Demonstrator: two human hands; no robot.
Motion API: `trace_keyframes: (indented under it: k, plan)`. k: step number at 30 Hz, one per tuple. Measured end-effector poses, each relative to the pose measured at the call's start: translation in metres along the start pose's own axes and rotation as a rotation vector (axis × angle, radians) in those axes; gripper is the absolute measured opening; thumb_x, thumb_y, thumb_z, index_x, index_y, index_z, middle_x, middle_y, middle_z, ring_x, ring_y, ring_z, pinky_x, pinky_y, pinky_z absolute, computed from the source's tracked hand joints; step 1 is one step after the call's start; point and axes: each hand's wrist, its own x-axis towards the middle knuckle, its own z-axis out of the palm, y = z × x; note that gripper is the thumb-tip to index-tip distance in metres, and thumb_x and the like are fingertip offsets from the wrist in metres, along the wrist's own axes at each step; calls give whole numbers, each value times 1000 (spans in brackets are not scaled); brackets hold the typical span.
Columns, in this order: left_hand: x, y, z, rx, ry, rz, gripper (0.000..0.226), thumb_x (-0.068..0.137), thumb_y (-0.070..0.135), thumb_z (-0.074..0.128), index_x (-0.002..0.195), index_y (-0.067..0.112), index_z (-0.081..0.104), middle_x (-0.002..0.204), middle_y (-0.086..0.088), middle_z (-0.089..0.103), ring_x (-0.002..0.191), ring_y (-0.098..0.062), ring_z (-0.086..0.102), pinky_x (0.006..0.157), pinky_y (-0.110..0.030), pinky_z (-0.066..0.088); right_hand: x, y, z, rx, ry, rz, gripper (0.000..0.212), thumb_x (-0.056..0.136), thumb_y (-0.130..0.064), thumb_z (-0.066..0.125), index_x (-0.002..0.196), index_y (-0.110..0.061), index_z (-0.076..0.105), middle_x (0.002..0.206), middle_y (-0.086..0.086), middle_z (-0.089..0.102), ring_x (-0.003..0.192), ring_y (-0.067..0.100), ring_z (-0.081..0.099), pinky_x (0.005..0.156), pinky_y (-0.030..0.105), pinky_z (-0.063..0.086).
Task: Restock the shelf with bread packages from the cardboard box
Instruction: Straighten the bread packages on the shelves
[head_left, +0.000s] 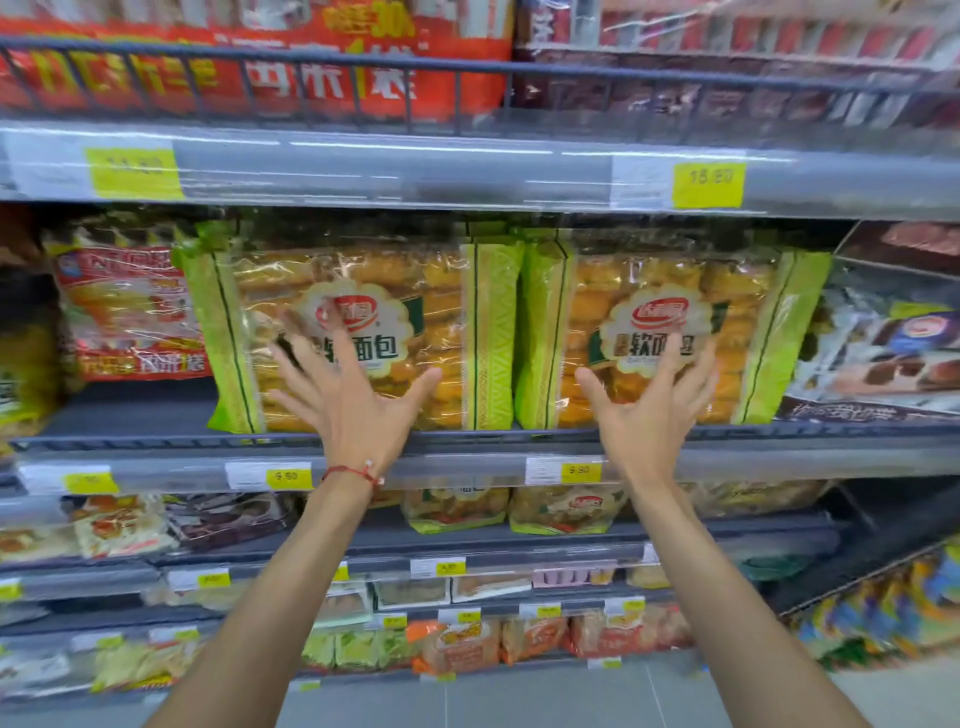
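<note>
The left hand (353, 395) and right hand (649, 410) are spread flat, each grip apart, holding nothing, before two clear green-edged bread packages (358, 327) reading "软面包", upright and touching at the grey shelf's (467, 441) front edge. Open room lies left of them. Yellow tags (287, 475) read 9.90.

You face grey metal shelving (467, 441) that fills the view. Above your fingers (675, 358) runs a shelf edge (415, 171) whose clear strip catches long streaks of overhead light, with a dark wire rail (311, 65) over that. Below your fingers, more grey tiers step down to a pale grey tiled floor (519, 696). Off to their right, a second rack (841, 577) angles away.
</note>
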Motion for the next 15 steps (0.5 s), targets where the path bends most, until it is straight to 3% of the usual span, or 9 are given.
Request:
trace_keyframes:
  k: [2, 5, 9, 15]
  plan:
    - [2, 0, 5, 137, -48, -14, 141, 50, 102, 43, 155, 29, -17, 160, -26, -12, 147, -45, -18, 110, -74, -1, 10, 7, -1, -75, -80, 16, 130, 68, -97, 51, 165, -26, 4, 172, 17, -12, 157, 40, -17, 124, 69, 1]
    - [5, -3, 8, 249, -95, -15, 150, 40, 105, 42, 149, 32, -31, 159, -26, -20, 145, -45, -23, 107, -78, 0, 16, 6, 1, -115, -154, 12, 137, 62, -99, 49, 166, -26, -3, 170, 25, -14, 154, 45, -24, 120, 71, -7]
    - [10, 0, 13, 228, -83, -16, 150, 40, 103, 45, 148, 33, -32, 158, -28, -21, 144, -47, -23, 105, -80, 0, 18, 8, 10, -110, -135, -11, 136, 64, -100, 47, 165, -29, -10, 169, 26, -16, 153, 47, -25, 120, 72, -7]
    - [17, 7, 19, 180, -46, -22, 151, 39, 99, 53, 147, 36, -32, 158, -26, -24, 144, -49, -21, 104, -80, -5, 29, 5, 18, -105, -96, -63, 135, 70, -90, 60, 162, -30, -20, 167, 26, -24, 152, 53, -22, 119, 75, -4]
